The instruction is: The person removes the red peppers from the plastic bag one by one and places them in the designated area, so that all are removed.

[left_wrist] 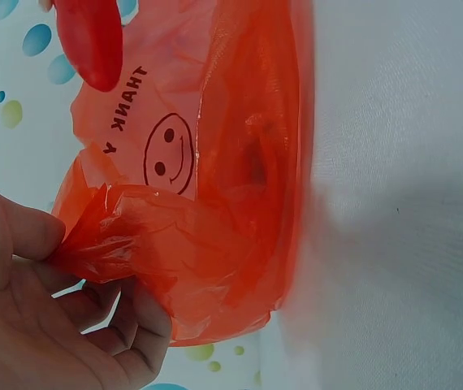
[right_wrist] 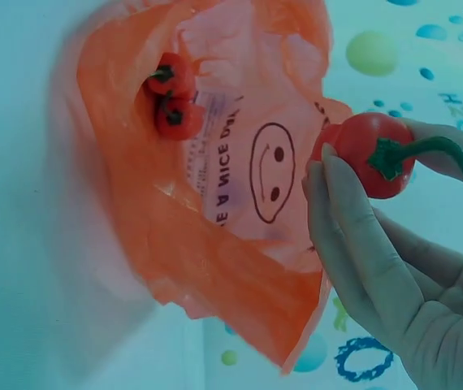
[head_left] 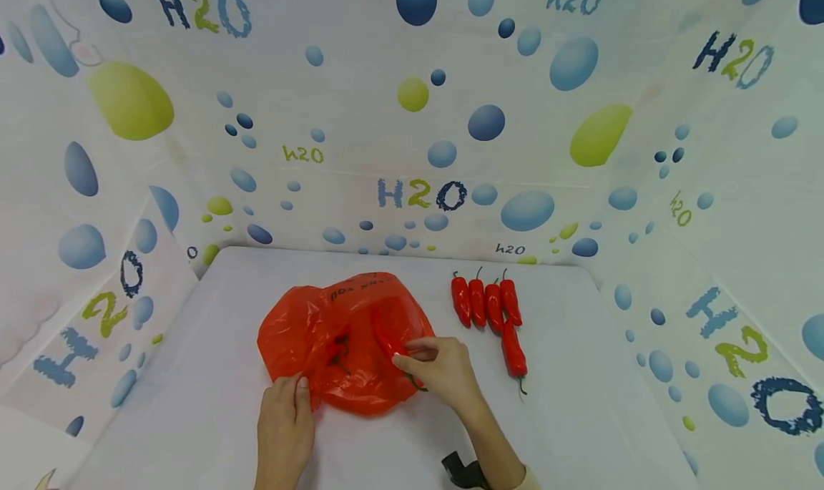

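Note:
A red plastic bag [head_left: 360, 397] lies on the white table, its mouth spread toward me. My left hand [head_left: 286, 411] pinches the bag's edge at its near left; the left wrist view shows thumb and fingers on the gathered film [left_wrist: 126, 236]. In my right hand [head_left: 444, 368] is a red chili pepper [right_wrist: 378, 154], gripped near its green-stemmed end over the bag's opening, its tip pointing away from me. Inside the bag, two more red peppers [right_wrist: 179, 118] with green stems show in the right wrist view. Smiley print marks the bag's inner face.
Several red chili peppers [head_left: 476, 302] lie in a row at the table's back right, with one pepper [head_left: 513, 350] below them. A dark strap-like object [head_left: 465, 471] is at my right forearm. Patterned sheeting [head_left: 360, 104] surrounds the table [head_left: 579, 418].

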A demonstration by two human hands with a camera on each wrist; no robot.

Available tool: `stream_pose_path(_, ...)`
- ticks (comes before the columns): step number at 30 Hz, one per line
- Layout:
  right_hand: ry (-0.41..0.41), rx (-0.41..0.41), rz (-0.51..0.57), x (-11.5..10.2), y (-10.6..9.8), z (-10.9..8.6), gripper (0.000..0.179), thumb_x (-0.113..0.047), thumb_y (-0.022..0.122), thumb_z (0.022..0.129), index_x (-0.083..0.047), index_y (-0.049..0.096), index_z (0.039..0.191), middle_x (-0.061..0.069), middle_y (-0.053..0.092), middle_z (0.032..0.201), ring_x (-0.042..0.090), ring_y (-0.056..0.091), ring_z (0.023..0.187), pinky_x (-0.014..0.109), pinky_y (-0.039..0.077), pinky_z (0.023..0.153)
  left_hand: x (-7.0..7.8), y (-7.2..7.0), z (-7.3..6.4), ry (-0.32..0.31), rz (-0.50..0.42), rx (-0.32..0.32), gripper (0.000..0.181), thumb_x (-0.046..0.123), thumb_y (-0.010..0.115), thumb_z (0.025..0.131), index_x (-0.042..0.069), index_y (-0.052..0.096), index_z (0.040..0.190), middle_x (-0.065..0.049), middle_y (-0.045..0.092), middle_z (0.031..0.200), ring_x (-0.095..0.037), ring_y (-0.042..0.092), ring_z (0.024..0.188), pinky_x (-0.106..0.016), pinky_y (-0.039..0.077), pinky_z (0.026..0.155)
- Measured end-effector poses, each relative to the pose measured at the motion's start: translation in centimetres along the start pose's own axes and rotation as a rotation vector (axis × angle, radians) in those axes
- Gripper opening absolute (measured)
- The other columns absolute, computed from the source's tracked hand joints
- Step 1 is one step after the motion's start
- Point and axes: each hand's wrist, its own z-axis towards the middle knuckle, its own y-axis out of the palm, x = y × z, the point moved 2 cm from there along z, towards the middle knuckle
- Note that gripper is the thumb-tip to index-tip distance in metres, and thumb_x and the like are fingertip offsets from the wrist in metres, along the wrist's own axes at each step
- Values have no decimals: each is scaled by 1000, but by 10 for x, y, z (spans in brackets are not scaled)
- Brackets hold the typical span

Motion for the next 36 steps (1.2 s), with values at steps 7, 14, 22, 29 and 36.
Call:
stream_pose_path(7,16,52,92,4,-8,-14,50,-39,88,85,-8,76,122,6,78,101,21,77,91,36,62,73,0,0,1,-18,-5,-27,31,14,49,110,-9,67,121,-16,64,102,-34,54,96,-50,45,84)
stream_pose_path(14,5,99,90,15,-13,-21,50,-39,87,85,-10,76,124,6,78,103,20,77,91,35,62,77,-1,2,2,-21,-10,-41,32,15,48,110,-9,67,122,-15,63,102,-34,54,97,-50,44,84)
stream_pose_path(22,-5,200,111,27,-19,-28,46,-38,87,86,-11,76,121,5,78,105,21,76,94,34,61,80,-1,3,3,-10,-13,-42,32,15,48,111,-8,68,122,-13,62,101,-32,52,95,-49,44,82)
stream_pose_path(29,15,327,153,39,-27,-32,47,-35,89,84,-12,76,122,5,78,106,21,77,94,33,61,81,0,3,3,-33,-13,-55,33,16,48,111,-8,67,123,-14,62,102,-33,52,96,-48,44,83)
stream_pose_path(36,20,421,161,53,-33,-35,45,-35,90,83,-12,77,120,6,79,101,22,77,92,30,61,78,1,4,4,-63,-10,-112,37,19,44,112,-8,65,127,-15,62,105,-32,51,99,-48,44,85)
